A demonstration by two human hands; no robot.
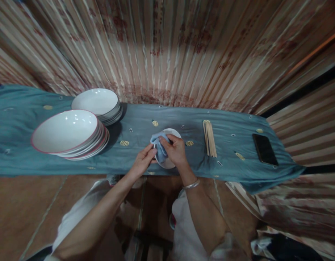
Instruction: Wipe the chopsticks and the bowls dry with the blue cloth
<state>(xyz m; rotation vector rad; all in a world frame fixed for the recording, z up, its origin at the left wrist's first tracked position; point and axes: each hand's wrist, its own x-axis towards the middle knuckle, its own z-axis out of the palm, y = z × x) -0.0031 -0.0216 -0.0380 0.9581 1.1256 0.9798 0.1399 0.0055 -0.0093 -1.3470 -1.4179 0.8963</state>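
A small white bowl (171,162) is at the middle of the cloth-covered table, near its front edge. My left hand (143,158) grips the bowl's left rim, thumb on top and fingers partly hidden beneath. My right hand (176,149) is closed on a light blue cloth (161,149), which it presses against the bowl's inside and left rim. The cloth is bunched up and covers part of the bowl. Whether the bowl rests on the table or is held just above it, I cannot tell.
To the left stand a stack of large red-rimmed bowls (66,132) and, behind it, a stack of white bowls (96,101). Several chopsticks (209,139) lie right of my hands. A black phone (265,149) is near the table's right end. A pleated curtain (167,54) hangs behind.
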